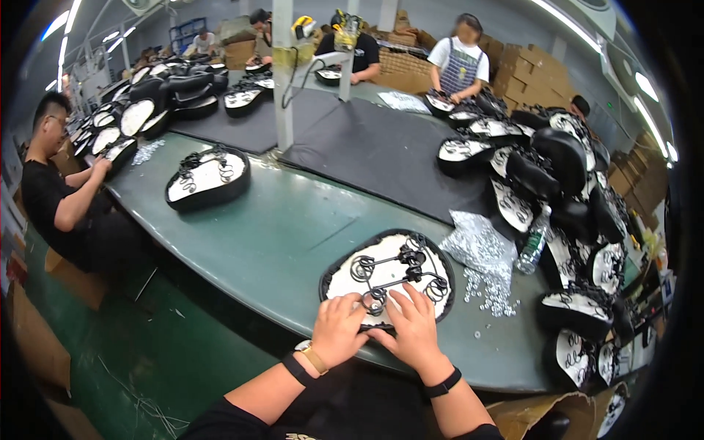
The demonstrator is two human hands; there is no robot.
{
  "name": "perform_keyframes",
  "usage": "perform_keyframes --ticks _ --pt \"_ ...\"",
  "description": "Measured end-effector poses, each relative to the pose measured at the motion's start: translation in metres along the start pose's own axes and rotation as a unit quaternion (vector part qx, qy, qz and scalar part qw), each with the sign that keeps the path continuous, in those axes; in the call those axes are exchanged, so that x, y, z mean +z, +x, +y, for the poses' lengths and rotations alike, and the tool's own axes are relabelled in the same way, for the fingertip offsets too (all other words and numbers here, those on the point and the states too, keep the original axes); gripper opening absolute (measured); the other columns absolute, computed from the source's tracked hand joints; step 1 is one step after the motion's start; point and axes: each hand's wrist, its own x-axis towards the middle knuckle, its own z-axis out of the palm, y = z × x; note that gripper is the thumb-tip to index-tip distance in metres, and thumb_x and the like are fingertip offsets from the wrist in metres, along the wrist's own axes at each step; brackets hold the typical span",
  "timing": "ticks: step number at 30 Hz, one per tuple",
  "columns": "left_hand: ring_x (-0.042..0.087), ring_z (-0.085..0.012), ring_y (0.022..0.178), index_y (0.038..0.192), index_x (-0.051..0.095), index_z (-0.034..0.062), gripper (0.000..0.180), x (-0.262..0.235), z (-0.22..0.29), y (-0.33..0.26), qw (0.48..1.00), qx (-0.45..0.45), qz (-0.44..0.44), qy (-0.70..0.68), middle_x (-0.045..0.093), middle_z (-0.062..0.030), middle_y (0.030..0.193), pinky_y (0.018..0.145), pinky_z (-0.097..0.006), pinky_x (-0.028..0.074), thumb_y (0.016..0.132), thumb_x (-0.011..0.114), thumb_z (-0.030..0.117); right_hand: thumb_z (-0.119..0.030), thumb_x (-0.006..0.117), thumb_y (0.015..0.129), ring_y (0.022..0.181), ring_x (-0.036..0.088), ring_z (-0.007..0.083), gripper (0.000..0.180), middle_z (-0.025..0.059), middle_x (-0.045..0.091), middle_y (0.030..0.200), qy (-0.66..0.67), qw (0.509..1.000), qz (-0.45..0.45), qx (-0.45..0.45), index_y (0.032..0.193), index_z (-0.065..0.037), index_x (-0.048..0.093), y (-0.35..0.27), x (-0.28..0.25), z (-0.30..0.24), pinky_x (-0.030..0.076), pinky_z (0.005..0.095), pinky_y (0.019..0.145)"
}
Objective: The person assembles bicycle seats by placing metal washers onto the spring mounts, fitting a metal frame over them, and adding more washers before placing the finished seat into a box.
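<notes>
Head view: both hands rest flat, fingers spread, on the near edge of an upturned black bicycle saddle with white underside and black wire springs (387, 275), left hand (338, 329) beside right hand (412, 328), at the green table's (271, 235) near edge.

The green table (279, 235) is viewed from one head-worn fisheye camera, angled steeply downward, close above its near edge.
</notes>
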Motion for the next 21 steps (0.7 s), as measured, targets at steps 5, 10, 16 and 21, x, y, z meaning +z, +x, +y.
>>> perform_keyframes --ticks 5,10,16,21 --pt "0.057 -0.0286 0.111 0.128 0.064 0.0042 0.064 0.002 -0.004 -0.001 1.0 0.023 0.009 0.005 0.06 -0.0076 0.12 0.095 -0.043 0.044 0.07 0.086 0.021 -0.041 0.086 0.076 0.134 0.051 0.0365 0.046 0.0117 0.063 0.133 -0.025 0.998 -0.037 -0.043 0.108 -0.01 0.076 -0.002 -0.002 0.004 0.039 0.0589 0.107" --pt "0.057 -0.0284 0.112 0.125 0.064 0.0037 0.061 -0.001 -0.002 0.001 1.0 0.023 0.011 -0.003 0.06 -0.0078 0.12 0.095 -0.043 0.044 0.071 0.087 0.021 -0.032 0.087 0.073 0.131 0.053 0.0359 0.036 0.008 0.066 0.127 0.034 0.999 0.027 -0.004 0.102 -0.014 0.078 -0.008 0.002 0.007 0.041 0.0523 0.104" --pt "0.062 -0.0331 0.107 0.121 0.065 0.0033 0.053 -0.006 -0.011 -0.005 0.994 0.032 0.063 -0.089 0.064 -0.0106 0.111 0.095 -0.045 0.048 0.078 0.086 0.026 -0.024 0.087 0.07 0.108 0.062 0.0336 0.019 0.0072 0.069 0.103 0.1 0.992 0.073 -0.026 0.085 -0.015 0.079 -0.006 0.002 0.011 0.048 0.0473 0.092" --pt "0.062 -0.0287 0.1 0.106 0.076 0.0114 0.021 -0.004 -0.007 -0.009 0.99 0.036 0.047 -0.131 0.064 -0.0078 0.107 0.088 -0.04 0.051 0.09 0.077 0.025 -0.022 0.084 0.077 0.081 0.055 0.0228 0.007 0.0012 0.059 0.074 0.097 0.992 -0.009 0.076 0.084 -0.02 0.083 -0.008 0.003 0.008 0.043 0.0399 0.078"
